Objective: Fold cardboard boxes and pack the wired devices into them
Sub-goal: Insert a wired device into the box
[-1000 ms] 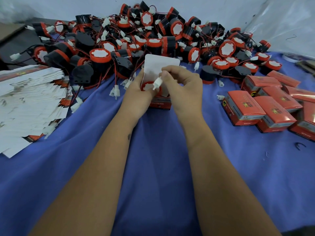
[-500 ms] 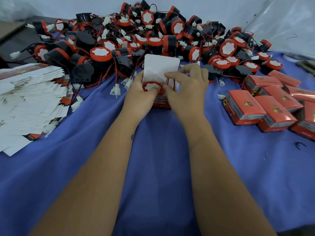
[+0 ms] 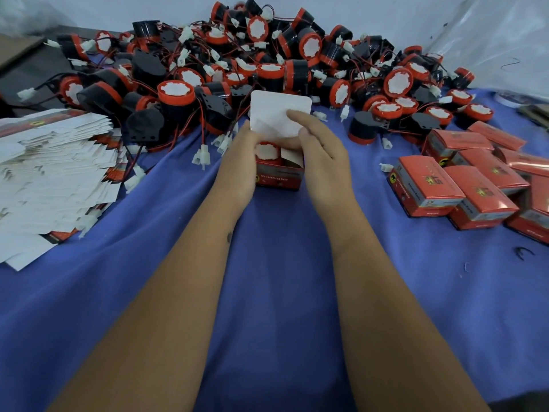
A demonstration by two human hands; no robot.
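box (image 3: 279, 176) mid-counter, device (image 3: 265, 150) inside | left hand (image 3: 239, 162) grips its side; right hand (image 3: 322, 156) flat-fingered on lid flap (image 3: 279, 114) (upright) | device pile (image 3: 252, 69) behind, far edge

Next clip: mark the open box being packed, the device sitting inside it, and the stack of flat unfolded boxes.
open box (image 3: 279, 181), head view, on its red front wall with the print.
device in the box (image 3: 266, 150), head view, on its white round face.
stack of flat boxes (image 3: 53, 173), head view, on the white cardboard mid-stack.
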